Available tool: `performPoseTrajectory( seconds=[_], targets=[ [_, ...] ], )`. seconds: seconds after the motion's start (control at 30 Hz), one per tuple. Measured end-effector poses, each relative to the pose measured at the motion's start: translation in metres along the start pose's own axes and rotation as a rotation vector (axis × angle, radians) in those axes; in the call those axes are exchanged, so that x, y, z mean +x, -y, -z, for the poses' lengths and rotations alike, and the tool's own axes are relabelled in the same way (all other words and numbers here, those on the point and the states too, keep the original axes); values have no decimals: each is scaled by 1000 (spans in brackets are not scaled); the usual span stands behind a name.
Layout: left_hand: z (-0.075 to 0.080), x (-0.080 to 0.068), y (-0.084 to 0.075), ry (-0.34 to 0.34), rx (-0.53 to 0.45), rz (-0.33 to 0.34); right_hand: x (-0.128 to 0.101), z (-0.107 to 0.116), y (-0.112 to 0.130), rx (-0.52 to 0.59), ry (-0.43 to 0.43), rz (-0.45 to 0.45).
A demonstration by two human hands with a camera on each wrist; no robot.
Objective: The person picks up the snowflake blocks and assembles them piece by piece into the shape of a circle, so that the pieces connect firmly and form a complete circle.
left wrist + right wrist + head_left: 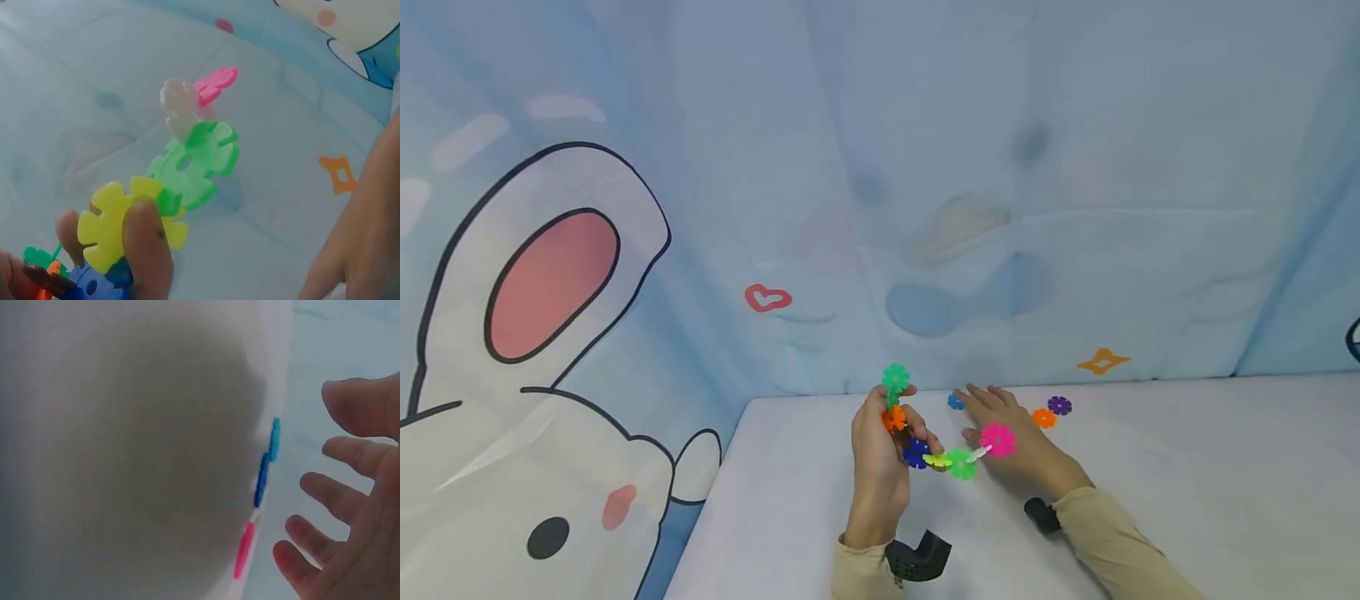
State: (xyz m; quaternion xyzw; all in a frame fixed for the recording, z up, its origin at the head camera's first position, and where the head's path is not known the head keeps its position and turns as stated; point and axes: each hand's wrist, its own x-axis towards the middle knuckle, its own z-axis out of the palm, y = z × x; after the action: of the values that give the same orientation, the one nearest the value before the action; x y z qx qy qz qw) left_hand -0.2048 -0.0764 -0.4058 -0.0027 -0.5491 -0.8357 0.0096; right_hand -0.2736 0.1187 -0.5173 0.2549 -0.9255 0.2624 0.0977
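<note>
My left hand [878, 462] grips a curved chain of interlocking flower-shaped plastic discs, raised above the white table. A teal-green disc [896, 377] tops the chain; orange [893, 419], dark blue, yellow, light green, white and pink discs follow. In the left wrist view, fingers lie against the yellow disc [103, 228] and the dark blue disc [94, 286]. The pink disc [216, 85] forms the free end. My right hand [1017, 425] reaches over the table with fingers spread, holding nothing. Beside its fingertips lies a loose blue disc [955, 402].
A loose orange disc [1044, 418] and a purple disc [1060, 405] lie right of my right hand. From the right wrist, light blue [275, 439], dark blue [260, 480] and pink [244, 550] discs show edge-on along the table. A printed blue curtain [850, 208] hangs behind.
</note>
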Motion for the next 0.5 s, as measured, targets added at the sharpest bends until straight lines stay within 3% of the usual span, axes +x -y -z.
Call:
performPoseTrajectory(
  seconds=[0.13, 0.23, 0.33, 0.5],
  targets=[
    [1, 0, 2, 58, 7, -16, 7, -19, -10, -21, 100, 29],
    [1, -1, 4, 117, 23, -21, 8, -18, -10, -44, 185, 31],
    [2, -1, 5, 175, 41, -27, 9, -7, -2, -57, 182, 17],
    [3, 0, 5, 235, 36, -25, 12, 13, 14, 33, 152, -68]
  ],
)
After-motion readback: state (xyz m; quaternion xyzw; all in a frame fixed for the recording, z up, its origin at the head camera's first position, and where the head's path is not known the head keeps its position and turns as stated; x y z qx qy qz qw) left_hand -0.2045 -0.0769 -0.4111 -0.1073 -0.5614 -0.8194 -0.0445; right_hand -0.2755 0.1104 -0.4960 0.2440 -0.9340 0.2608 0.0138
